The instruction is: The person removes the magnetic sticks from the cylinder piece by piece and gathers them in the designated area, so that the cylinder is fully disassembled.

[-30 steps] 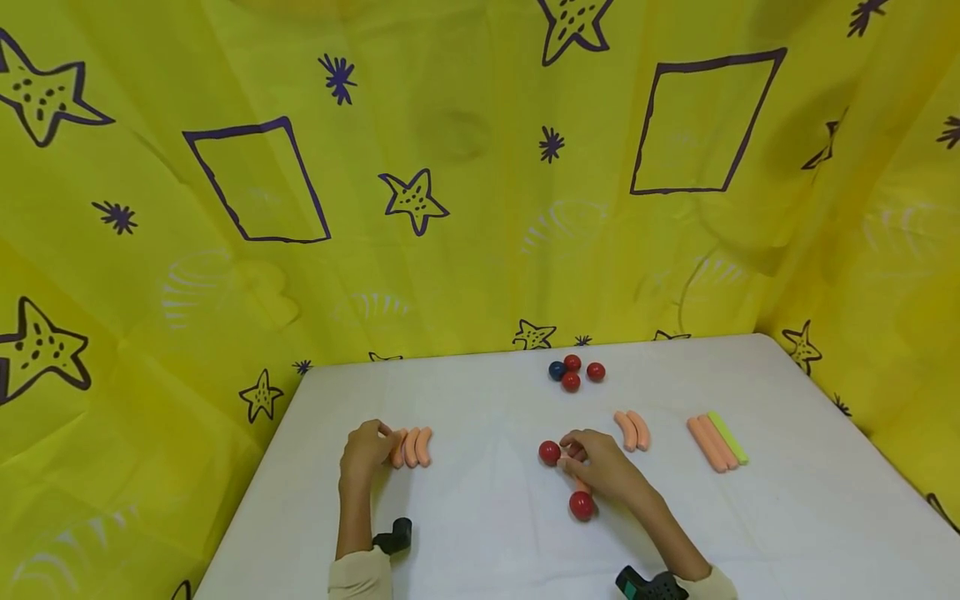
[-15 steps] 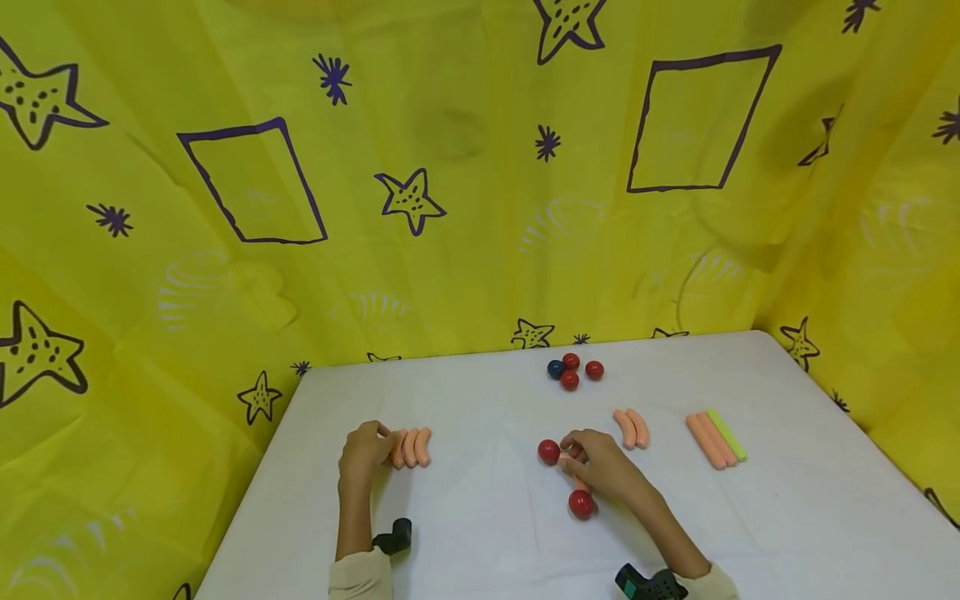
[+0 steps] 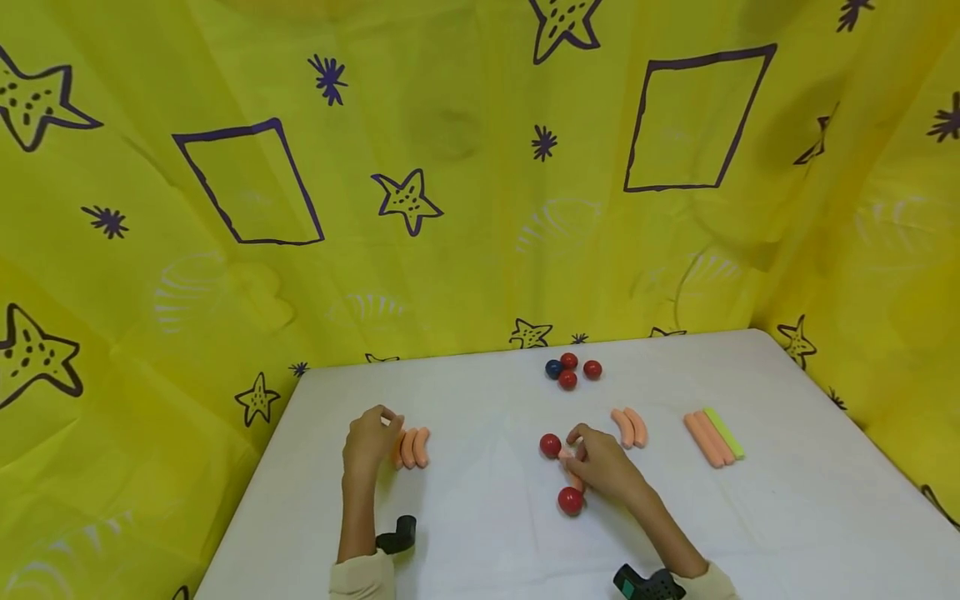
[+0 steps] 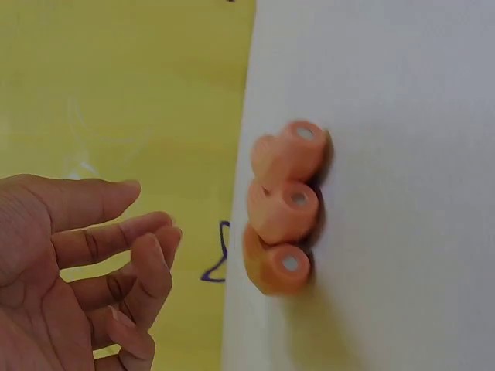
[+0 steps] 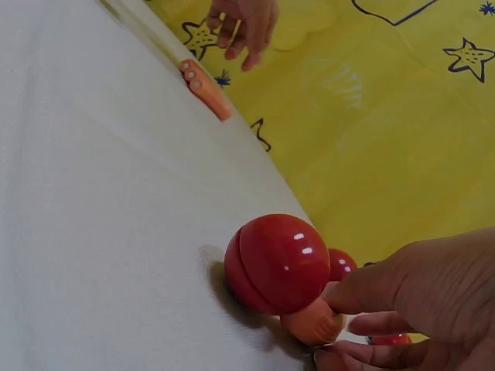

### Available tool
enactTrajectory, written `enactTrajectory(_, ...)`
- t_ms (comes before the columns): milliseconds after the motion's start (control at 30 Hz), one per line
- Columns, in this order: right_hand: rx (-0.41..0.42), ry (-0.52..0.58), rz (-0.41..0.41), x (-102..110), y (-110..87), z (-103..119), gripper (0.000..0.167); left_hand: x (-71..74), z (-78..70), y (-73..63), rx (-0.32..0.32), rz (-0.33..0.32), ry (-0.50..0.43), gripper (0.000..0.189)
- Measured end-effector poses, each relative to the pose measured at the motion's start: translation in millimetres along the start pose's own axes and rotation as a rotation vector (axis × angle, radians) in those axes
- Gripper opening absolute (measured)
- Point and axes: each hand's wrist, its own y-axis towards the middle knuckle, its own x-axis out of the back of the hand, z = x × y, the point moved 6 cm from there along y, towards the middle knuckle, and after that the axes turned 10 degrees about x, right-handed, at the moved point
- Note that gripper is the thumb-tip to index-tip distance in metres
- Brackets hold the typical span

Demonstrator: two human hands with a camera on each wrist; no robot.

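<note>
Three curved orange pieces [image 3: 421, 447] lie side by side on the left of the white table. My left hand [image 3: 369, 440] hovers at their left end; in the left wrist view its fingers are loosely bent, holding nothing, apart from the pieces [image 4: 285, 212]. My right hand [image 3: 606, 468] pinches an orange piece [image 5: 312, 321] between thumb and fingers. A red ball [image 3: 571, 501] sits at that piece's near end and another red ball [image 3: 550, 446] by its far end. The fingers partly hide the orange piece.
Toward the back stand several balls, red [image 3: 592, 369] and dark blue [image 3: 553, 369]. Two curved orange pieces [image 3: 629, 427] lie beyond my right hand. Farther right are straight orange sticks [image 3: 708, 439] and a green one [image 3: 724, 433]. A yellow patterned curtain [image 3: 465, 250] borders the table.
My left hand has risen off the three curved pieces and drawn slightly away. In my right hand's grip, the orange piece and near red ball have shifted slightly left.
</note>
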Motion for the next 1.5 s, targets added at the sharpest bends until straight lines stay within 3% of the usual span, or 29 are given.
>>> enactTrajectory(200, -0.082, 0.078, -0.074, -2, 0.7, -3, 0.065, -14.3, -23.7, -7.9, -0.116, 0.081, -0.088, 0.026)
enactTrajectory(300, -0.105, 0.123, -0.081, -5, 1.1, -4, 0.078, -29.4, -37.2, -13.8, -0.187, 0.181, -0.092, 0.024)
enactTrajectory(500, -0.116, 0.186, -0.099, -8, 0.3, 1, 0.084, -66.3, -63.8, -35.2, -0.345, 0.386, -0.037, 0.025)
enactTrajectory(567, -0.109, 0.149, -0.095, -7, -0.3, 3, 0.084, -79.0, -71.1, -42.6, -0.377, 0.438, -0.016, 0.026)
enactTrajectory(700, -0.015, -0.065, -0.127, 0, -1.7, 15, 0.07, -99.9, -84.8, -56.1, -0.437, 0.514, 0.004, 0.029)
enactTrajectory(767, 0.063, -0.153, -0.155, 4, -1.5, 21, 0.052, -108.2, -90.8, -61.7, -0.472, 0.531, 0.02, 0.03)
enactTrajectory(833, 0.172, -0.164, -0.146, 3, -0.5, 27, 0.034, -115.6, -95.5, -66.1, -0.502, 0.539, 0.039, 0.031)
enactTrajectory(1000, 0.375, -0.12, 0.033, -11, 1.1, 33, 0.013, -129.6, -101.3, -72.2, -0.532, 0.533, 0.075, 0.029)
enactTrajectory(1133, 0.378, -0.106, 0.115, -19, 1.9, 31, 0.008, -133.4, -103.4, -74.1, -0.527, 0.516, 0.059, 0.027)
enactTrajectory(1500, 0.421, -0.157, 0.097, -23, 0.7, 27, 0.009, -135.4, -103.2, -75.2, -0.48, 0.48, 0.018, 0.024)
